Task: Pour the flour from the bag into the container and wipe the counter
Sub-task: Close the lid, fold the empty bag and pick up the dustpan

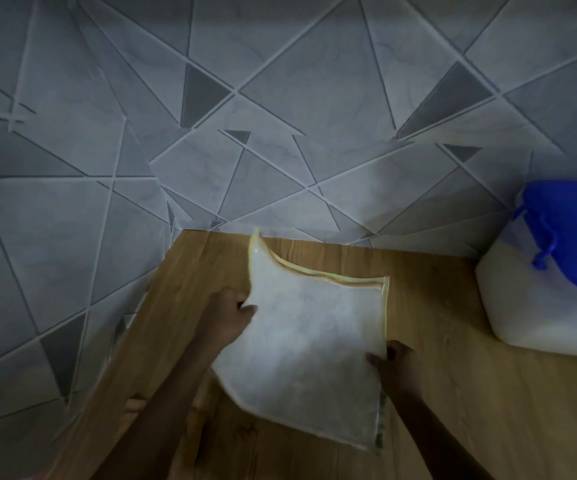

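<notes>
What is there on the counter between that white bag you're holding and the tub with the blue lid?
Nothing visible. Both the left hand and the right hand grip the white bag by its edges, and only bare wooden counter lies between it and the white container, whose blue lid sits on top.

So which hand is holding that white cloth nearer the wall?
The left hand, pinching the cloth at its left edge. The right hand grips the right edge, closer to the person.
</notes>
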{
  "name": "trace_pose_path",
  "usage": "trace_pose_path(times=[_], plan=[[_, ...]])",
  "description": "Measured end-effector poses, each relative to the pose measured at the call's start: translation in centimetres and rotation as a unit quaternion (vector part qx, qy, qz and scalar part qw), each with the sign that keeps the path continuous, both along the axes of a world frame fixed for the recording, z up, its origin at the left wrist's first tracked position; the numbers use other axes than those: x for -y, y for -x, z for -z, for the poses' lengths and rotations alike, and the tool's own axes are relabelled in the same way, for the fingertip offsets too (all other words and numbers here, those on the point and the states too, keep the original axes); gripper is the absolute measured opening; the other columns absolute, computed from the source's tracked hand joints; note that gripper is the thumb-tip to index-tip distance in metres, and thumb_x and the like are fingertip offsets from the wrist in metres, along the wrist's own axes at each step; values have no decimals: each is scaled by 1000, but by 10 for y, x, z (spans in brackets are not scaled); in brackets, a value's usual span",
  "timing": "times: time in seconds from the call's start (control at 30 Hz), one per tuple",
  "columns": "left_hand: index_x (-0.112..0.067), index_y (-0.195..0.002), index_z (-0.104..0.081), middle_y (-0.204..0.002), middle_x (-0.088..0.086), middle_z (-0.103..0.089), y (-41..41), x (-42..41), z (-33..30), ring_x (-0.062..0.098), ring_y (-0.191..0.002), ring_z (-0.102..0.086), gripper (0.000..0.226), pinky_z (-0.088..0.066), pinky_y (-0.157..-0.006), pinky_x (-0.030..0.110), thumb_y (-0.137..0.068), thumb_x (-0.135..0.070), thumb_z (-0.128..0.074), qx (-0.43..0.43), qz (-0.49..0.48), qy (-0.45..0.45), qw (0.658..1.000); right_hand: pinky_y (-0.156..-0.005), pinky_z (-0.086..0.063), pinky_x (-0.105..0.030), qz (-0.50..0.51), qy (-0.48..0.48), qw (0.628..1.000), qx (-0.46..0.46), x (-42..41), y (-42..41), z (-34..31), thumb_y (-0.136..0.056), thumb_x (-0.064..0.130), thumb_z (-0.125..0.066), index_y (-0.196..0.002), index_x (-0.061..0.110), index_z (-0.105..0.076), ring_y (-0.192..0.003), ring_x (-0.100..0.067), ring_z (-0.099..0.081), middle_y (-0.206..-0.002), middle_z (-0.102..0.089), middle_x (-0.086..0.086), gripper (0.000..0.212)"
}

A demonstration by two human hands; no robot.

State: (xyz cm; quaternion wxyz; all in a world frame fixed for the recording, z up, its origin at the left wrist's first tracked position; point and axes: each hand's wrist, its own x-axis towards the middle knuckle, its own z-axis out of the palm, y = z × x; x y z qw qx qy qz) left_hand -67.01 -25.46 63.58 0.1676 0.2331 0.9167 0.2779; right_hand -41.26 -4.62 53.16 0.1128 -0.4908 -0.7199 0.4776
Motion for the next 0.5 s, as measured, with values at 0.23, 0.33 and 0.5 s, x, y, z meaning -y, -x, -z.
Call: trace_pose_path(times=[0.23,0.33,0.5], plan=[[-18,-57,-46,-55,-2,-45,-124,-72,-9,18,-59,-54,35,-37,-55,30,-88,-29,-60,-34,151,16,988,-62,-62,-33,-48,73,993,-81,-5,-21,8,-90,20,-72,-91,14,-71,-75,-16,-75,-82,-75,2,6],[-20,-69,-50,-69,-4,-49,-159,-88,11,16,-73,-55,25,-34,-61,26,-90,-32,-57,-55,178,39,982,-50,-52,-21,-23,113,989,-96,-3,-26,-2,-93,10,-68,-82,5,-70,-56,-10,-68,-68,-71,-2,13],[-26,-111,-69,-109,-3,-68,-194,-98,41,18,-103,-64,25,-51,-82,29,-87,-30,-62,-58,189,85,977,-56,-42,-36,16,180,975,-127,-15,-42,1,-101,11,-53,-71,-1,-69,-56,-39,-55,-66,-65,-20,36]])
